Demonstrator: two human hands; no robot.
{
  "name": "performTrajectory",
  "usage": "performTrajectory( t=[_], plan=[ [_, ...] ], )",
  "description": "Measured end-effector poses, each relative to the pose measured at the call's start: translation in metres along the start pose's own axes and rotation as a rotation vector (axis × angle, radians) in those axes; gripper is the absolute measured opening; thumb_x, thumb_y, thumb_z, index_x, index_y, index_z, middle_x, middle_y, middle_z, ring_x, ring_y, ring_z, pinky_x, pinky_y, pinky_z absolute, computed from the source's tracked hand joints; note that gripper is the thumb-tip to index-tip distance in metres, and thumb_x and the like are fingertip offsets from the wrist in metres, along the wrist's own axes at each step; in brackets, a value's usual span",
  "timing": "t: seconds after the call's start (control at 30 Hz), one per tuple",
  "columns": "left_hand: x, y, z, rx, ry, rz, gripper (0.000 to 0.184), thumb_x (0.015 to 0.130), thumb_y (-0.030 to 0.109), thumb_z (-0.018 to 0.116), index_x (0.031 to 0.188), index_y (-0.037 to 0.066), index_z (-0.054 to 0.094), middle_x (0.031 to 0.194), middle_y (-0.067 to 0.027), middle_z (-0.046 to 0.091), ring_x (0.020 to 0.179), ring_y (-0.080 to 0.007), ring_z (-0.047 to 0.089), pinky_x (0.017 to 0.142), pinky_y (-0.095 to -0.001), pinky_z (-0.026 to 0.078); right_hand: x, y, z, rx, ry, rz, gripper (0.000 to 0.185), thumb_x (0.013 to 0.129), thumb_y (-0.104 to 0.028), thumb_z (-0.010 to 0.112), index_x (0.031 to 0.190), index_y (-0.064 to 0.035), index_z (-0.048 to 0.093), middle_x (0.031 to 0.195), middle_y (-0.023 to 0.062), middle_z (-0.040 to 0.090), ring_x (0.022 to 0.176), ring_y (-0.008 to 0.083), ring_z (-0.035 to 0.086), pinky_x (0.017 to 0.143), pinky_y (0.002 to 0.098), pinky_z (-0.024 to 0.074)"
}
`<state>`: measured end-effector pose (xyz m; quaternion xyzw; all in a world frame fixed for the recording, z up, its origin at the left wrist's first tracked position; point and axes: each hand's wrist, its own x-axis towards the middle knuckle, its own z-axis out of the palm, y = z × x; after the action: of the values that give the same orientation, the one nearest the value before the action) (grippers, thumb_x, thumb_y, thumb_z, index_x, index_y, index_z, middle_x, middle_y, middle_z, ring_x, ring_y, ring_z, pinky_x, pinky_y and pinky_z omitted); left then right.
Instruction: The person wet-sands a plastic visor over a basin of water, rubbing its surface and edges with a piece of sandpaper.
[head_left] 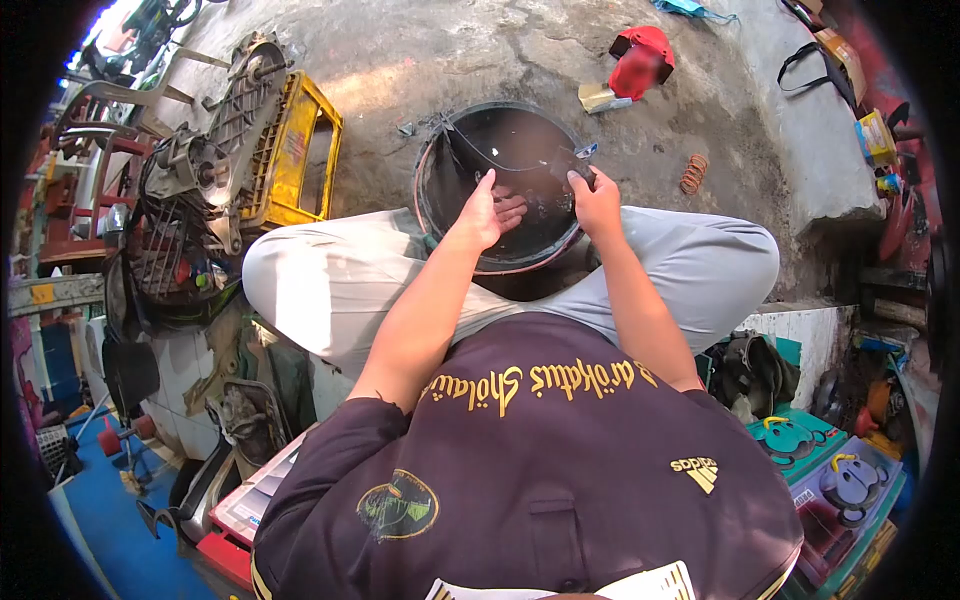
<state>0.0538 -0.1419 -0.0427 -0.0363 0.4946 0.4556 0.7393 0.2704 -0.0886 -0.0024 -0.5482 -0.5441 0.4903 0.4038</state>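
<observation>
Shirt (600, 440), basin (520, 262) seemingly under left hand (490, 214)

My round black tub (497, 106) sits upright on grubby concrete (390, 60), murky inside, thin dark cord (468, 144) curving over it, small dark piece (577, 166) by the right rim.

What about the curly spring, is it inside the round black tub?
No, the spring lies on the floor, apart from the tub.
</observation>
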Motion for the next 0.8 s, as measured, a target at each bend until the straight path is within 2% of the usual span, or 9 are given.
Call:
performTrajectory(
  t=[0.13, 0.2, 0.3, 0.33, 0.43, 0.5, 0.6, 0.7, 0.8],
  plan=[
    [0.004, -0.006, -0.015, 0.086, 0.103, 0.062, 0.090, 0.106, 0.068, 0.056, 0.167, 0.004, 0.038, 0.160, -0.0249, 0.052, 0.145, -0.0414, 0.054, 0.122, -0.0553, 0.039, -0.001, 0.008, 0.002, -0.042, -0.048, 0.052, 0.020, 0.101, -0.020, 0.071, 0.100, -0.0005, 0.076, 0.083, 0.0008, 0.072, 0.075, 0.0107, 0.062, 0.073, 0.0319, 0.0507],
    [0.006, -0.010, -0.017, 0.151, 0.337, 0.128, 0.094, 0.104, 0.071, 0.056, 0.166, 0.003, 0.039, 0.156, -0.0242, 0.056, 0.139, -0.0397, 0.057, 0.119, -0.0549, 0.041, -0.001, 0.012, 0.000, -0.069, -0.091, 0.062, 0.019, 0.104, -0.019, 0.071, 0.110, -0.0019, 0.078, 0.090, 0.0012, 0.076, 0.079, 0.0097, 0.065, 0.076, 0.0285, 0.0514],
    [0.013, -0.009, -0.022, 0.156, 0.179, 0.090, 0.095, 0.104, 0.072, 0.055, 0.166, 0.002, 0.038, 0.156, -0.0245, 0.057, 0.138, -0.0394, 0.058, 0.118, -0.0540, 0.042, -0.002, 0.006, -0.003, -0.138, -0.101, 0.120, 0.019, 0.103, -0.019, 0.071, 0.110, -0.0020, 0.079, 0.092, 0.0012, 0.076, 0.080, 0.0101, 0.066, 0.077, 0.0293, 0.0524],
    [0.014, -0.005, -0.024, 0.043, 0.048, -0.033, 0.094, 0.104, 0.072, 0.055, 0.167, 0.003, 0.038, 0.154, -0.0246, 0.058, 0.138, -0.0394, 0.058, 0.116, -0.0540, 0.044, -0.001, 0.007, -0.003, -0.138, -0.098, 0.118, 0.019, 0.103, -0.019, 0.071, 0.110, -0.0020, 0.079, 0.092, 0.0012, 0.076, 0.080, 0.0101, 0.066, 0.077, 0.0293, 0.0524],
    [0.004, -0.009, -0.010, 0.089, 0.039, 0.008, 0.094, 0.105, 0.072, 0.054, 0.167, 0.003, 0.037, 0.155, -0.0254, 0.057, 0.139, -0.0411, 0.058, 0.116, -0.0535, 0.045, -0.001, 0.013, 0.000, -0.118, -0.073, 0.118, 0.020, 0.103, -0.018, 0.071, 0.110, -0.0013, 0.079, 0.093, 0.0014, 0.077, 0.082, 0.0102, 0.067, 0.079, 0.0306, 0.0537],
    [-0.005, -0.013, -0.009, 0.111, 0.100, 0.014, 0.092, 0.105, 0.070, 0.053, 0.167, 0.004, 0.037, 0.161, -0.0256, 0.053, 0.143, -0.0413, 0.056, 0.120, -0.0550, 0.043, -0.003, 0.015, 0.002, -0.158, -0.040, 0.042, 0.026, 0.099, -0.023, 0.072, 0.108, 0.0006, 0.078, 0.088, 0.0089, 0.079, 0.079, 0.0182, 0.071, 0.078, 0.0365, 0.0552],
    [-0.010, -0.013, -0.006, 0.172, 0.221, 0.097, 0.093, 0.105, 0.071, 0.054, 0.167, 0.004, 0.036, 0.163, -0.0244, 0.050, 0.145, -0.0402, 0.054, 0.120, -0.0553, 0.043, -0.009, 0.009, 0.003, -0.176, -0.028, 0.035, 0.027, 0.099, -0.023, 0.072, 0.110, 0.0004, 0.078, 0.090, 0.0110, 0.080, 0.081, 0.0189, 0.073, 0.080, 0.0375, 0.0555],
    [-0.005, -0.010, -0.006, 0.085, 0.111, 0.083, 0.100, 0.102, 0.074, 0.057, 0.168, 0.004, 0.033, 0.157, -0.0221, 0.054, 0.145, -0.0370, 0.052, 0.117, -0.0552, 0.042, -0.012, 0.001, 0.001, -0.252, -0.053, 0.040, 0.025, 0.100, -0.019, 0.071, 0.113, 0.0010, 0.079, 0.094, 0.0044, 0.079, 0.082, 0.0127, 0.068, 0.079, 0.0329, 0.0545],
    [-0.001, -0.009, -0.009, 0.005, 0.012, 0.019, 0.100, 0.102, 0.074, 0.057, 0.169, 0.005, 0.031, 0.159, -0.0233, 0.052, 0.147, -0.0373, 0.050, 0.121, -0.0572, 0.038, -0.010, 0.001, 0.001, -0.323, -0.071, 0.000, 0.026, 0.099, -0.019, 0.072, 0.113, 0.0008, 0.079, 0.090, 0.0079, 0.079, 0.080, 0.0130, 0.067, 0.078, 0.0336, 0.0545]
  ],
)
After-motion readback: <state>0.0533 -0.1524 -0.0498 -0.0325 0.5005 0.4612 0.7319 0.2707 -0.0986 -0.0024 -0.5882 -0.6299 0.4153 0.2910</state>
